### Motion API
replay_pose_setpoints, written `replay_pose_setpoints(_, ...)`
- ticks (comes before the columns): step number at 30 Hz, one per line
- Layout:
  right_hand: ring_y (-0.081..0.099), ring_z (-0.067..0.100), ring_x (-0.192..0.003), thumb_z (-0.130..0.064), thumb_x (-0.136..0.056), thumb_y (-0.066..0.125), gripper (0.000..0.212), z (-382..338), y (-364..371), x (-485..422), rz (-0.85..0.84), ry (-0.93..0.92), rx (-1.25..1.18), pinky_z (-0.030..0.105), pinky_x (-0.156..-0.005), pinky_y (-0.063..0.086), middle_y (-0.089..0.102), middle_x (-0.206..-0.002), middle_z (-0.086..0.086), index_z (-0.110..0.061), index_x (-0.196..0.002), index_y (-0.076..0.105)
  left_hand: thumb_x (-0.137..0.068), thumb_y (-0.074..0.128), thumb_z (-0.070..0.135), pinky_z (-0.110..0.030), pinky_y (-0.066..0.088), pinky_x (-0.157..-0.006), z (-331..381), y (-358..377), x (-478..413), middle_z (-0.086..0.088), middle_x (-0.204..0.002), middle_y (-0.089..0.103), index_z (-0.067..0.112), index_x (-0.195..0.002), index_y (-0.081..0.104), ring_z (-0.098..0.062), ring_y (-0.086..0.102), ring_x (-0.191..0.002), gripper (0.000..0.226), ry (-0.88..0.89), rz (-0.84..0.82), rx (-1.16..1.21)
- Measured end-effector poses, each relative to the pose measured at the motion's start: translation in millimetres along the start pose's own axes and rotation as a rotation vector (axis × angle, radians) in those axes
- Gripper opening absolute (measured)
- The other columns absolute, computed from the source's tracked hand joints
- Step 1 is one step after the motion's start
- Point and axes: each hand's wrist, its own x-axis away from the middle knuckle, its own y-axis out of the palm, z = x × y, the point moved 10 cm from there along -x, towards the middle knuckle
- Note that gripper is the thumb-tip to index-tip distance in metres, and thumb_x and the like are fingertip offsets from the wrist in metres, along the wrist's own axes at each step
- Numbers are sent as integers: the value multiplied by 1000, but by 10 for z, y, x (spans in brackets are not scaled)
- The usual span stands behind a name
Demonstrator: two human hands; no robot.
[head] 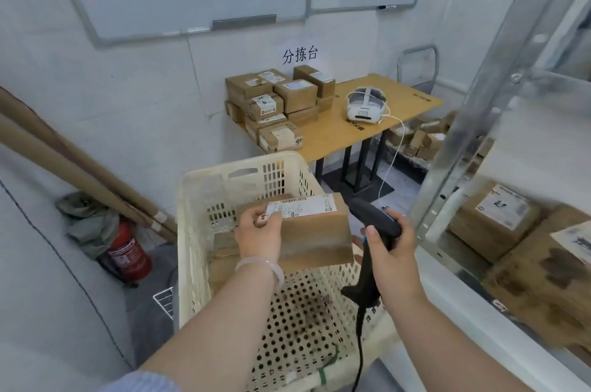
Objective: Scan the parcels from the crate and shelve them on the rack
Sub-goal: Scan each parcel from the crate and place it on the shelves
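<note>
Scanning seems the step in hand: the left hand grips a parcel over the crate, while the right hand clasps the scanner just beside it, which likely needs aiming at the upturned label next.

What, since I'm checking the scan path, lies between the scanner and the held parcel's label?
Head view: nothing intervenes. Between the scanner and the label show only a cardboard edge of the parcel and a narrow gap.
</note>
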Motion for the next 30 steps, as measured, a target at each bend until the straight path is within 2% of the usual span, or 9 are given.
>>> replay_pose_setpoints(4, 66, 18, -106, -34, -95, 63, 41, -140, -262, 187, 28, -9, -18, 51, -96, 53, 62, -125, -4, -68, -105, 43, -87, 73, 28, -45, 37, -111, 43, 66, 300, 8, -148, 44, 46, -139, 47, -15, 48, -124, 60, 88, -148, 63)
replay_pose_setpoints(7, 67, 17, -101, -32, -96, 62, 39, -247, -432, 266, 71, -25, -25, 51, -94, 53, 63, -121, -6, -62, -110, 41, -87, 74, 30, -54, 35, -114, 102, 140, 446, 12, -152, 39, 51, -144, 39, -17, 42, -135, 70, 137, -277, 14)
replay_pose_setpoints(10, 67, 16, -99, -31, -96, 62, 37, -331, -527, 324, 118, -25, -62, 50, -93, 54, 61, -114, -13, -56, -114, 42, -87, 74, 27, -51, 35, -115, 261, 239, 511, 13, -150, 41, 52, -146, 37, -14, 40, -135, 74, 235, -432, -82)
replay_pose_setpoints(15, 69, 26, -100, -31, -96, 61, 43, -426, -501, 516, 167, -41, -74, 51, -88, 56, 62, -123, -2, -70, -95, 42, -84, 79, 24, -34, 36, -115, 497, 279, 509, 12, -148, 42, 45, -150, 33, -4, 45, -126, 83, 383, -625, -227)
replay_pose_setpoints(17, 70, 16, -92, -31, -97, 60, 40, -456, -496, 580, 195, -53, -51, 41, -76, 58, 63, -115, -8, -66, -102, 41, -81, 82, 30, -37, 32, -118, 583, 278, 499, 7, -146, 39, 41, -149, 38, -11, 42, -131, 81, 467, -651, -323)
replay_pose_setpoints(19, 67, 3, -81, -31, -97, 60, 39, -508, -528, 643, 244, -70, -23, 23, -64, 51, 58, -105, -23, -58, -114, 38, -78, 84, 35, -31, 29, -115, 630, 293, 498, 7, -144, 35, 43, -147, 39, -11, 39, -129, 82, 509, -689, -365)
replay_pose_setpoints(21, 64, 3, -81, -32, -97, 60, 41, -544, -577, 716, 284, -78, -2, 21, -62, 47, 54, -101, -28, -56, -119, 36, -74, 86, 39, -28, 28, -111, 664, 321, 513, 8, -143, 33, 45, -146, 39, -10, 37, -127, 86, 532, -722, -380)
replay_pose_setpoints(25, 65, 3, -82, -36, -96, 60, 41, -643, -736, 921, 370, -105, 9, 16, -56, 48, 57, -104, -27, -59, -117, 34, -70, 88, 41, -39, 31, -117, 759, 447, 626, 6, -143, 33, 44, -148, 38, -15, 38, -130, 93, 587, -797, -408)
replay_pose_setpoints(30, 60, 3, -94, -33, -96, 61, 41, -790, -980, 1146, 475, -175, 11, 23, -69, 47, 55, -107, -26, -55, -120, 37, -68, 90, 40, -29, 26, -112, 889, 650, 867, 11, -138, 31, 43, -148, 36, -6, 34, -124, 97, 667, -917, -374)
